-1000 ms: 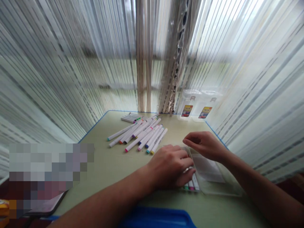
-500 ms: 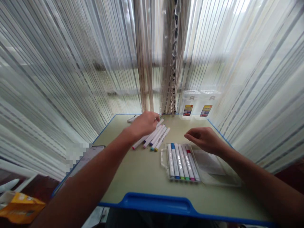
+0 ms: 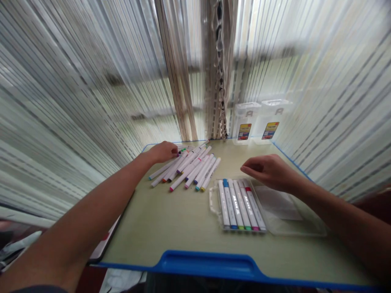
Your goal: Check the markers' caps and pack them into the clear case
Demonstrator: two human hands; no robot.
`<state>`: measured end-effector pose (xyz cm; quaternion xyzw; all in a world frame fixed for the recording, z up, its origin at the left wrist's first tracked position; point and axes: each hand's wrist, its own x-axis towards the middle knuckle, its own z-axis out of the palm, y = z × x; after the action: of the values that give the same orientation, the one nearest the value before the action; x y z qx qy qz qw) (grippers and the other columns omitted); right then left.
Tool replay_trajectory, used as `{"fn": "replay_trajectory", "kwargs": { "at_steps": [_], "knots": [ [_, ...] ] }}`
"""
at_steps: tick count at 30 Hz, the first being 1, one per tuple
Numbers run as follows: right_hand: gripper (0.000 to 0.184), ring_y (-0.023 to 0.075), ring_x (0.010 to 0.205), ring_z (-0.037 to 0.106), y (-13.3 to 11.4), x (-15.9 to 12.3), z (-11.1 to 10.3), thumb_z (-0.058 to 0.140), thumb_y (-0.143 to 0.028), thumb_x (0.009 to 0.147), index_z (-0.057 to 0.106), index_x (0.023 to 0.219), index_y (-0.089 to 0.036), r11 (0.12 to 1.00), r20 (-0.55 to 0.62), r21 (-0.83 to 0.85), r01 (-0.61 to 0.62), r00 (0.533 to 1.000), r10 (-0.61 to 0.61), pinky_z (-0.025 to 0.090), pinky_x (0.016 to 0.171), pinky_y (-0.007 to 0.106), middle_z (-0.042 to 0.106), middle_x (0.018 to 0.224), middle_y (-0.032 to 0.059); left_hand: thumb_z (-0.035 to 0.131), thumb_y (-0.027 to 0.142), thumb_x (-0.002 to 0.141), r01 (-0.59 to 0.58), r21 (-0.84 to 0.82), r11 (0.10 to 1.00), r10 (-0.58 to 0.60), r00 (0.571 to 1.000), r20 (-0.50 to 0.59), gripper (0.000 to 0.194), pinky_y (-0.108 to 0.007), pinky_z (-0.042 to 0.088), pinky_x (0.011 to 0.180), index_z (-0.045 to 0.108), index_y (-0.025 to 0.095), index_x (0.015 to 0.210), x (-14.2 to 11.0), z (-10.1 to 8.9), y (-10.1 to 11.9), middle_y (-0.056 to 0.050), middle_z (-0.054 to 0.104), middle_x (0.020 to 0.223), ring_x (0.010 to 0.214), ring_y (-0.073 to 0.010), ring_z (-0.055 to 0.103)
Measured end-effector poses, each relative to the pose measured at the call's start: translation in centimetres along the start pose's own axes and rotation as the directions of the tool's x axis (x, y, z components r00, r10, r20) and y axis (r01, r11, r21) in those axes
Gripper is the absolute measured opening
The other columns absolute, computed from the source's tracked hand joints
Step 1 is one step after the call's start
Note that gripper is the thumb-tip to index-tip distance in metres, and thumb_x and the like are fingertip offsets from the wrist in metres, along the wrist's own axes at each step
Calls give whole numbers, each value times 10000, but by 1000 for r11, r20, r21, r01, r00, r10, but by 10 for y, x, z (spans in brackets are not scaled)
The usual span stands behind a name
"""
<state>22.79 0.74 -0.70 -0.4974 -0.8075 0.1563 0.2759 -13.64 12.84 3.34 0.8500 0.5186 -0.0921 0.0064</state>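
Note:
Curled over the far left end of a loose pile of white markers [image 3: 195, 167], my left hand [image 3: 163, 152] has its fingers bent inward. A purple-tipped marker end shows at the fingertips, but whether they grip it is hidden. My right hand [image 3: 269, 173] is held closed above the far edge of the clear marker case [image 3: 263, 232], thumb against the curled fingers, with nothing visible in it. Several white markers [image 3: 240, 207] with coloured ends lie side by side in the case's left half. The transparent lid [image 3: 308, 228] lies folded out to the right.
Two clear upright cases [image 3: 244, 118] with coloured labels stand at the back right of the table [image 3: 159, 219]. A blue tray lip [image 3: 207, 264] runs along the front edge. A dark-edged flat device [image 3: 105, 244] lies at the left, partly behind my left forearm. Striped string curtains [image 3: 128, 73] hang behind.
My left hand has moved left from above the markers to the pile's far left end, uncovering more of them. The right hand stays closed near the case. The view has shifted slightly.

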Motion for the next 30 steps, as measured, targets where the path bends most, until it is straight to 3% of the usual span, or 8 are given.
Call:
{"fn": "replay_trajectory", "kwargs": {
  "at_steps": [7,14,17,20,24,25,26,30],
  "knots": [
    [347,149,529,574,4,-1,1,585,-441,888,768,810,-158,1000,34,-9,-7,999,8,403,538,268,689,613,41,561,328,971,-36,51,998,33,998,46,234,-428,505,933,668,146,1072,-7,2,-4,-109,673,1139,1054,-245,641],
    [355,162,547,590,5,-2,1,587,-460,883,769,818,-163,1000,29,9,-22,999,22,427,553,284,699,635,45,498,223,917,45,-61,997,-52,991,-120,176,-367,445,802,643,123,910,-32,-22,-16,-138,679,938,868,-258,627],
    [357,159,536,575,4,-2,2,585,-463,882,767,814,-164,1000,17,16,-13,1000,12,419,540,284,687,618,41,444,255,957,33,-218,975,-88,965,-247,195,-325,410,676,600,139,939,-36,-40,3,-64,616,755,672,-195,550],
    [361,158,530,566,3,-3,3,588,-467,880,766,806,-163,1000,-7,12,-8,1000,8,411,535,284,679,607,40,358,304,1011,-83,-406,910,-91,915,-392,255,-282,385,623,569,163,987,-31,-46,52,-28,580,749,625,-148,493],
    [381,155,530,559,-1,-5,3,572,-478,898,766,811,-161,1000,-54,10,-8,999,8,405,536,281,686,622,41,365,374,1025,-262,-615,744,-71,884,-462,274,-246,377,562,555,177,1006,-21,-28,137,8,548,703,555,-109,461],
    [386,153,530,556,-3,-5,3,569,-480,903,764,811,-160,1000,-64,19,-5,998,6,402,533,278,687,623,41,400,384,1016,-315,-690,652,-60,886,-460,252,-232,369,538,548,182,991,-20,-21,156,23,527,679,532,-98,449],
    [386,151,532,554,-4,-6,3,568,-480,907,762,811,-159,999,-70,32,0,998,3,401,532,275,689,627,40,503,353,978,-384,-862,331,-78,899,-430,186,-227,349,515,555,176,954,-20,-14,173,27,517,669,520,-91,435],
    [383,149,541,544,-7,-7,3,565,-473,918,762,827,-157,998,-82,56,2,997,3,392,529,272,700,652,46,487,327,967,-389,-921,32,-60,919,-390,171,-204,341,444,535,182,892,-29,8,207,36,498,655,473,-80,410]
  ]
}}
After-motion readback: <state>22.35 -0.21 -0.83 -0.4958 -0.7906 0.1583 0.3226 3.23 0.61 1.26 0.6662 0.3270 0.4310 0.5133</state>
